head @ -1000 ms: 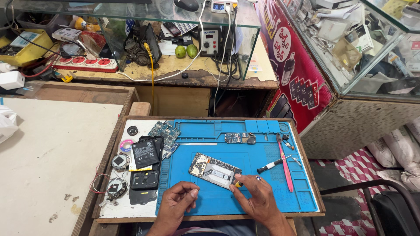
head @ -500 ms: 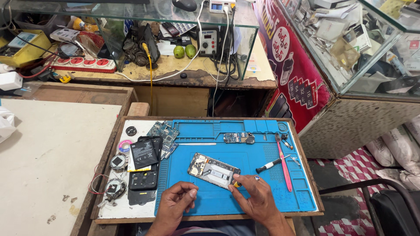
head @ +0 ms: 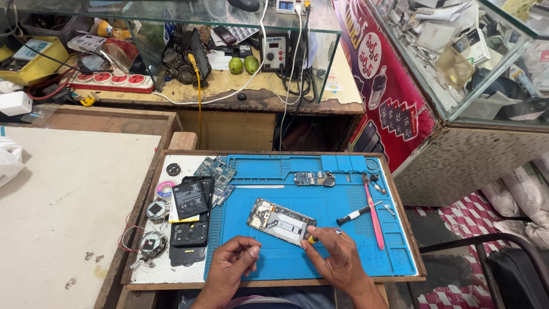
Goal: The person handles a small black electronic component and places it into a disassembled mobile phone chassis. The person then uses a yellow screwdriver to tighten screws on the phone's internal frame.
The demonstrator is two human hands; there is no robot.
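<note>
At far left on the table [head: 150, 273], small round parts [head: 156, 209] lie beside a black battery [head: 190, 198] and a black phone cover [head: 189, 234]. On the blue mat [head: 337, 260], the left hand [head: 231, 260] rests with fingers loosely curled, holding nothing. The opened phone [head: 281, 221] lies mid-mat. The right hand [head: 337, 257] touches its lower right corner, fingers pinching a small yellow-tipped tool [head: 312, 240]. Further right lie a black screwdriver [head: 353, 215] and a pink pry tool [head: 373, 210].

Matt blue rubbery repair mat [head: 343, 189] on a rough, worn wooden worktop [head: 274, 284]; the opened phone [head: 281, 222] shows bare metal and circuitry; glossy black plastic battery [head: 190, 198]; smooth pink plastic pry tool [head: 374, 214]
</note>
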